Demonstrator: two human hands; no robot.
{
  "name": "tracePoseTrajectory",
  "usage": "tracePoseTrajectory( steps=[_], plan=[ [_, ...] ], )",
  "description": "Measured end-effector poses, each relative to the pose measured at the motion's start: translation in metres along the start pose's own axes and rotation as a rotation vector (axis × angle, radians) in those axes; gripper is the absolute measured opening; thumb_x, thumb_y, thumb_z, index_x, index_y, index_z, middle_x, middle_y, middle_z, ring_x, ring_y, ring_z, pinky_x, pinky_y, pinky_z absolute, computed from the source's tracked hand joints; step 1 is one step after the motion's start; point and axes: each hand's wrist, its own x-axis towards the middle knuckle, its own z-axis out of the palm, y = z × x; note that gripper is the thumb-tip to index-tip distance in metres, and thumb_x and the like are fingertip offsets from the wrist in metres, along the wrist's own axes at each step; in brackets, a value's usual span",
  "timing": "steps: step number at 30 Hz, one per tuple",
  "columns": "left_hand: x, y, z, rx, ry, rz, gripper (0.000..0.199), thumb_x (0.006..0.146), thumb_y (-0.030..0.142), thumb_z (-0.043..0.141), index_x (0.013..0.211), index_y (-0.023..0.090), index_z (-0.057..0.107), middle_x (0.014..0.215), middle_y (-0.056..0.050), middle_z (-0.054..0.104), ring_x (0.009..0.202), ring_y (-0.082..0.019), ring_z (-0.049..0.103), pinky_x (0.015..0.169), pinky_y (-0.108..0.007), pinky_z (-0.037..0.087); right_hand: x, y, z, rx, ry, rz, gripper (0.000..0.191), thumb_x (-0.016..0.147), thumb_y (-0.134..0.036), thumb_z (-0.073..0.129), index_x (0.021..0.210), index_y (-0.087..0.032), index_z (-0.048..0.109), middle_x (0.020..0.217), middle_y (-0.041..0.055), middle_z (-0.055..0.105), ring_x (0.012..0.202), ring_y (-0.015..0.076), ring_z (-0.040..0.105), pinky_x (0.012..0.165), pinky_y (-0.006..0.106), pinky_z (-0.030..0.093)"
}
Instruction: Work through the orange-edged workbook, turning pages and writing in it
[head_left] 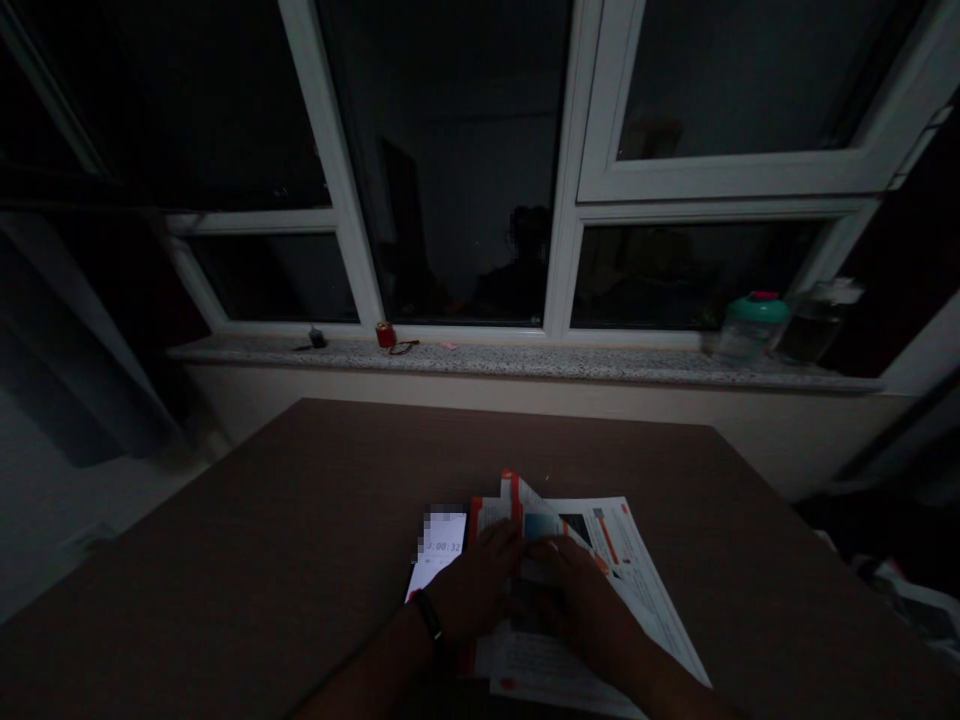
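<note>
Printed paper sheets [637,570] with red and orange markings lie on the brown table, and one part is folded over at an angle, its corner pointing away from me. My left hand [480,575], with a dark band on the wrist, rests on the left part of the paper, fingers bent and close together. Beside it, my right hand [574,590] presses on the folded part, its fingers curled towards the left hand. Dim light hides the fingertips. A lit phone [442,545] showing a timer lies just left of my left hand.
Beyond the table [360,470] runs a speckled windowsill [510,363]. On it stand a small red jar [385,335], a small dark bottle [316,338], a green-lidded container [750,328] and a clear bottle [814,325]. A grey curtain [82,370] hangs at the left.
</note>
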Motion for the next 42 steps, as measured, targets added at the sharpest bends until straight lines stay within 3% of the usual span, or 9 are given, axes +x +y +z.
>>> tracePoseTrajectory(
  steps=[6,16,20,25,33,38,42],
  plan=[
    [0.0,-0.011,-0.005,-0.026,-0.008,0.069,0.078,0.082,0.018,0.073,0.147,0.021,0.03,0.155,-0.012,0.024,0.142,-0.027,0.018,0.114,-0.044,0.024,0.0,-0.005,0.008,0.011,0.028,0.031,0.044,0.084,-0.022,0.059,0.127,-0.026,0.051,0.131,0.0086,0.054,0.123,0.0276,0.047,0.105,0.042,0.038],
    [0.0,0.004,-0.007,0.043,0.087,0.014,0.061,0.088,0.034,0.065,0.142,0.023,0.038,0.148,-0.011,0.037,0.135,-0.031,0.032,0.11,-0.052,0.027,0.011,0.01,-0.017,0.018,-0.098,-0.064,0.053,0.077,-0.013,0.061,0.127,-0.028,0.052,0.131,0.0062,0.054,0.123,0.0236,0.048,0.106,0.037,0.037],
    [0.0,0.007,-0.008,0.056,0.09,0.02,0.066,0.086,0.03,0.069,0.143,0.022,0.037,0.147,-0.011,0.038,0.134,-0.031,0.032,0.11,-0.049,0.027,0.015,0.023,-0.029,0.01,-0.126,-0.055,0.056,0.076,-0.01,0.061,0.128,-0.027,0.052,0.135,0.0065,0.051,0.125,0.0228,0.047,0.108,0.036,0.035],
    [0.0,0.011,-0.007,0.054,0.089,0.036,0.063,0.084,0.027,0.071,0.139,0.024,0.04,0.142,-0.009,0.043,0.131,-0.031,0.035,0.109,-0.047,0.027,0.017,0.029,-0.045,-0.032,-0.138,-0.109,0.053,0.074,-0.002,0.051,0.12,-0.026,0.057,0.126,0.0058,0.057,0.119,0.0211,0.051,0.104,0.035,0.038],
    [0.001,0.021,-0.006,0.041,0.099,0.031,0.049,0.085,0.016,0.064,0.13,0.026,0.048,0.135,-0.005,0.049,0.123,-0.029,0.043,0.105,-0.045,0.032,0.012,0.027,-0.042,-0.003,-0.105,-0.147,0.029,0.084,-0.017,0.058,0.112,-0.026,0.059,0.119,0.0064,0.059,0.115,0.0232,0.051,0.1,0.037,0.041],
    [0.0,0.025,-0.004,0.032,0.081,0.051,0.058,0.084,0.019,0.066,0.136,0.028,0.043,0.14,-0.005,0.046,0.126,-0.029,0.04,0.106,-0.046,0.032,0.014,0.033,-0.039,0.015,-0.065,-0.173,0.026,0.083,-0.016,0.059,0.108,-0.025,0.059,0.114,0.0058,0.059,0.11,0.0222,0.053,0.097,0.035,0.042],
    [-0.003,0.023,-0.001,0.016,0.058,0.043,0.08,0.076,0.04,0.078,0.143,0.027,0.037,0.146,-0.009,0.04,0.131,-0.034,0.035,0.108,-0.052,0.029,0.014,0.034,-0.039,0.006,-0.041,-0.182,0.029,0.082,-0.015,0.059,0.109,-0.025,0.059,0.113,0.0059,0.059,0.109,0.0228,0.052,0.096,0.036,0.042]
  ],
)
